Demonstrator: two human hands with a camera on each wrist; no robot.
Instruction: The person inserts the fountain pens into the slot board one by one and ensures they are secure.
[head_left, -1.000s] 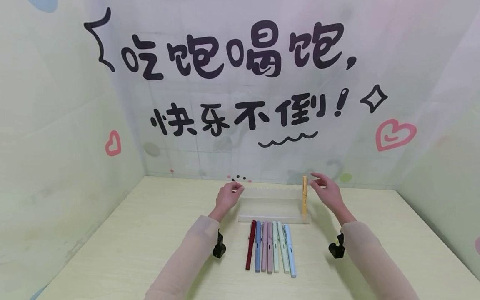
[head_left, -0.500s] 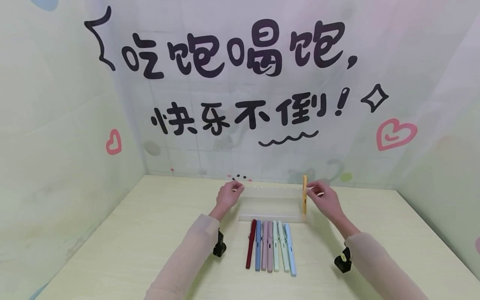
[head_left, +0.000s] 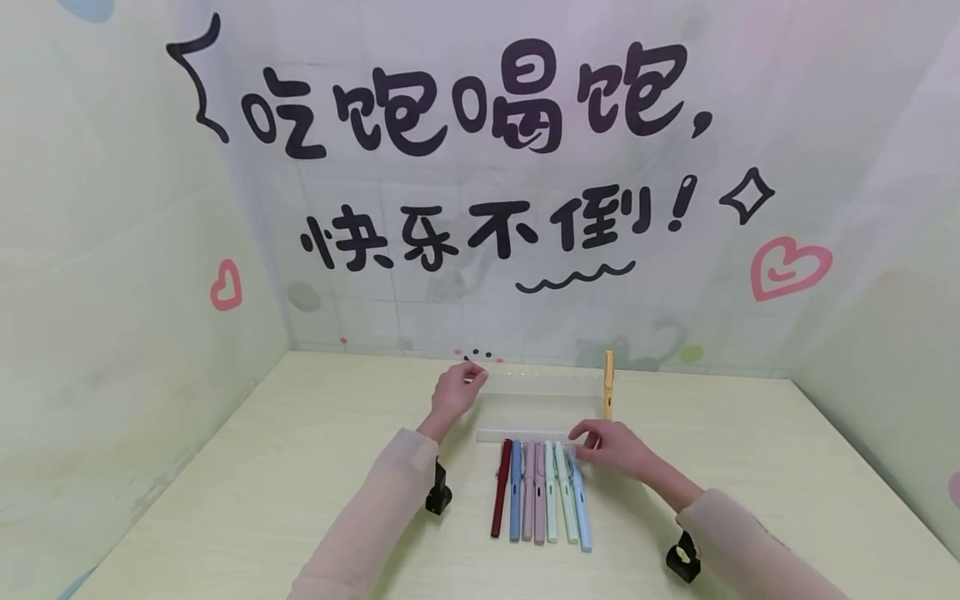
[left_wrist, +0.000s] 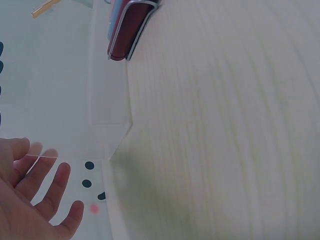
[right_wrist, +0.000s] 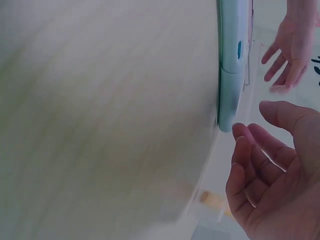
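Note:
My left hand (head_left: pixel 454 392) pinches the upper left corner of a clear pen stand (head_left: pixel 540 408); in the left wrist view, the thumb of this hand (left_wrist: pixel 30 195) lies on one side of the clear sheet and fingers show through it. At the stand's right end a yellow pen (head_left: pixel 608 379) stands upright. Just in front, my right hand (head_left: pixel 617 446) reaches over the cap end of a light blue pen (head_left: pixel 582 512). In the right wrist view its thumb and fingers are apart beside that pen (right_wrist: pixel 232 55), holding nothing.
Left of the light blue pen lie a dark red pen (head_left: pixel 501 492), a blue pen (head_left: pixel 516 492) and several mauve and pale green pens (head_left: pixel 552 500), side by side on the wooden table (head_left: pixel 315 475). A printed backdrop (head_left: pixel 450 317) rises behind.
My right hand has left the yellow pen and moved down and leftward to the cap end of the light blue pen. The left hand and the stand look unmoved.

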